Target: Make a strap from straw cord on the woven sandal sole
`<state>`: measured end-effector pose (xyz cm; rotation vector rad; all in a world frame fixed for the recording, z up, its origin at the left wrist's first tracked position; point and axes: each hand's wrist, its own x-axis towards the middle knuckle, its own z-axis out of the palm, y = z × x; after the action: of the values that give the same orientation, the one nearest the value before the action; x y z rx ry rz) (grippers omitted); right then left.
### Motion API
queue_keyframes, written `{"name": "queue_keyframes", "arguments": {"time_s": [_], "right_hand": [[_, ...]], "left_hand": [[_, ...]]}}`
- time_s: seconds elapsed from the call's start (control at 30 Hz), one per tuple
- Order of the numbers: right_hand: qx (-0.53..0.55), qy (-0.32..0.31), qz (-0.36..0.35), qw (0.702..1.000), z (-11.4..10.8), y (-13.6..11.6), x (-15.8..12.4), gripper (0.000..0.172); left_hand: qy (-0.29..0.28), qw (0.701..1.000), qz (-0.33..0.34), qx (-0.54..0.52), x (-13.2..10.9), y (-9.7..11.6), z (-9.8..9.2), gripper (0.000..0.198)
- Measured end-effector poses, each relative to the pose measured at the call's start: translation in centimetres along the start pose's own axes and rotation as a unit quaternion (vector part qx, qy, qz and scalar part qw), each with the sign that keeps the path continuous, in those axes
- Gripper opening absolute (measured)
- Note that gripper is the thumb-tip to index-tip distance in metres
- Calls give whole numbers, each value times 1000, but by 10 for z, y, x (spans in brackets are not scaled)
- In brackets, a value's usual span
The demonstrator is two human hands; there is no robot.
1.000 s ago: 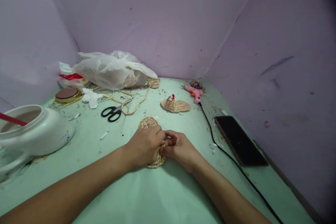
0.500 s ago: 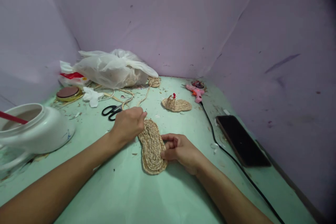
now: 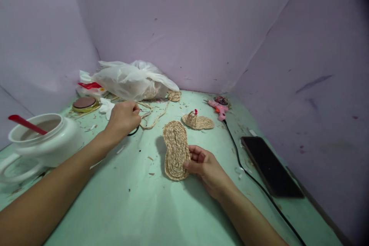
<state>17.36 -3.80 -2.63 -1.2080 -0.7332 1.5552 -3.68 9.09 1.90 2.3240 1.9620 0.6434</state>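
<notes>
My right hand (image 3: 206, 169) pinches the right edge of a sole-shaped piece of coiled straw braid (image 3: 176, 150), thumb on top. The piece is tilted up, casting a shadow to its left. My left hand (image 3: 123, 119) is closed above the scissors, of which only part of a black handle (image 3: 133, 131) shows. What its fingers hold, if anything, is hidden. A straw cord (image 3: 158, 118) runs from beside that hand to a small coil (image 3: 174, 96) at the back. Beyond the held piece lies a small woven slipper (image 3: 203, 123) with a strap and red trim.
A white pot (image 3: 54, 142) with a red handle in it stands left. Behind are a round tin (image 3: 85, 103) and a white plastic bag (image 3: 135, 80). On the right lie a pink glue gun (image 3: 219, 110), its black cable (image 3: 248, 175) and a phone (image 3: 271, 167).
My left hand has left the straw sole's top edge and moved left over the scissors. My right hand has raised the sole and tilted it up. The view has shifted slightly.
</notes>
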Motion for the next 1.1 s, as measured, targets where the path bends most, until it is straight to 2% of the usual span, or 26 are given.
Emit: {"name": "queue_keyframes", "arguments": {"time_s": [0.1,0.27,0.4,0.5,0.53,0.6,0.67,0.73,0.8,0.93,1.1], "right_hand": [[1,-1,0,1000,1,0,0,38],[3,-7,-3,1000,2,-1,-1,38],[7,-12,-4,1000,1,0,-2,36],[11,-11,0,1000,1,1,-2,37],[11,-10,1,1000,1,0,-2,37],[11,-11,2,1000,1,0,-2,37],[9,-16,1,1000,1,1,-2,36],[7,-22,-1,1000,2,1,-2,37],[7,-24,-3,1000,3,1,-2,39],[9,-26,-4,1000,4,2,-4,38],[9,-34,1,999,6,3,-4,38]], "left_hand": [[19,1000,-16,-2,1,-1,-6,14],[16,997,-66,47,2,-2,-15,39],[1,994,-78,75,2,-2,-17,28],[35,996,-33,73,0,1,-17,56],[42,997,-20,63,-1,2,-16,56],[22,1000,-6,9,-5,9,-14,36],[-32,995,34,-84,-12,19,-9,20],[-73,976,109,-172,-21,30,-2,14],[-72,961,169,-207,-31,39,6,11],[-20,967,200,-156,-45,47,20,17],[2,968,249,4,-49,46,25,19]]}}
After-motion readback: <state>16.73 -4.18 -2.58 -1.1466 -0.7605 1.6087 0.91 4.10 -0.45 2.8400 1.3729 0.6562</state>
